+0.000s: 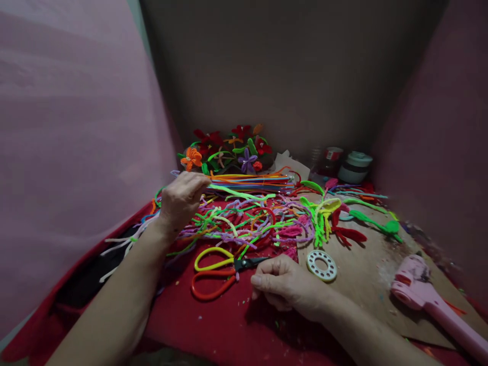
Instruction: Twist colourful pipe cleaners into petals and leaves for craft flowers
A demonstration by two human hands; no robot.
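My left hand (181,199) is raised over the left end of the pile, its fingers pinched at one end of a light green pipe cleaner (240,192). Just behind that strand lies a bundle of straight pipe cleaners (251,180) in orange, blue and other colours. My right hand (285,282) is low over the red cloth, thumb pressed to curled fingers; whether anything is between them is hidden. Beside it are scissors (215,274) with one yellow and one red handle, their blade tips reaching the knuckles. A pale round disc with holes (322,265) lies near my right wrist.
Loose cut pipe cleaners (244,223) cover the middle of the red cloth (198,330). Pipe-cleaner flowers (229,150) stand at the back. A board (366,284) on the right carries a pink glue gun (423,290) and green leaf pieces (375,223). Jars (355,166) stand behind.
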